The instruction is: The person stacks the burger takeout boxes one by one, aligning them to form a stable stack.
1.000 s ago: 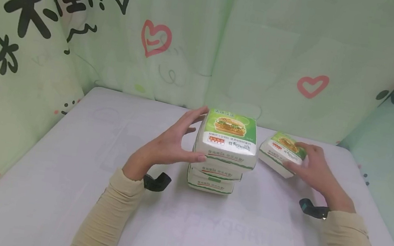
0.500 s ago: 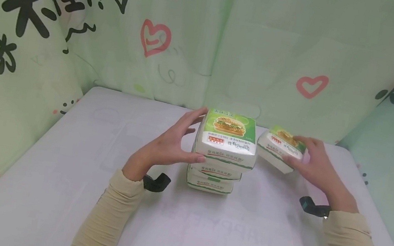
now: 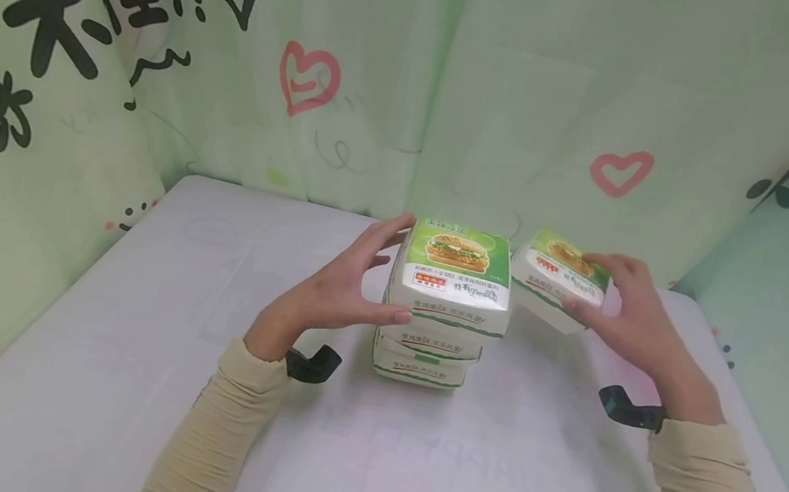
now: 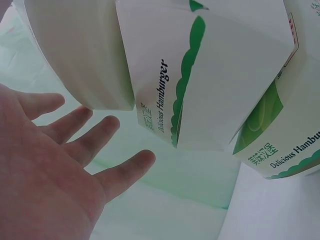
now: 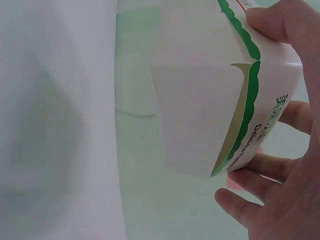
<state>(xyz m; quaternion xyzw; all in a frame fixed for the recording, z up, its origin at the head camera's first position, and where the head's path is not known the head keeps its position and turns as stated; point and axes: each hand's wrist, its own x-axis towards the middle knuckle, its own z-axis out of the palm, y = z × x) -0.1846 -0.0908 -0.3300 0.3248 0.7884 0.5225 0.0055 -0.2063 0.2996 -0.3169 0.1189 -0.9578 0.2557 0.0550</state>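
Three white-and-green hamburger boxes stand in an uneven stack. The top box (image 3: pixel 454 280) shows a burger picture, and the lower boxes (image 3: pixel 418 370) sit beneath it. My left hand (image 3: pixel 331 288) is at the stack's left side, thumb by the top box's front and fingers spread nearly straight; in the left wrist view the fingers (image 4: pixel 127 172) lie beside the boxes. To the right of the stack, my right hand (image 3: pixel 630 317) holds another hamburger box (image 3: pixel 560 278) by its right side, tilted and off the table. The right wrist view shows this box's plain underside (image 5: pixel 200 110).
A white cloth covers the table (image 3: pixel 119 375). A pale green curtain (image 3: pixel 523 87) with hearts and black lettering stands behind and along both sides. The stack is close to the held box's left side.
My right hand has lifted its hamburger box off the table and brought it slightly left, towards the stack. My left hand and the stack have hardly moved.
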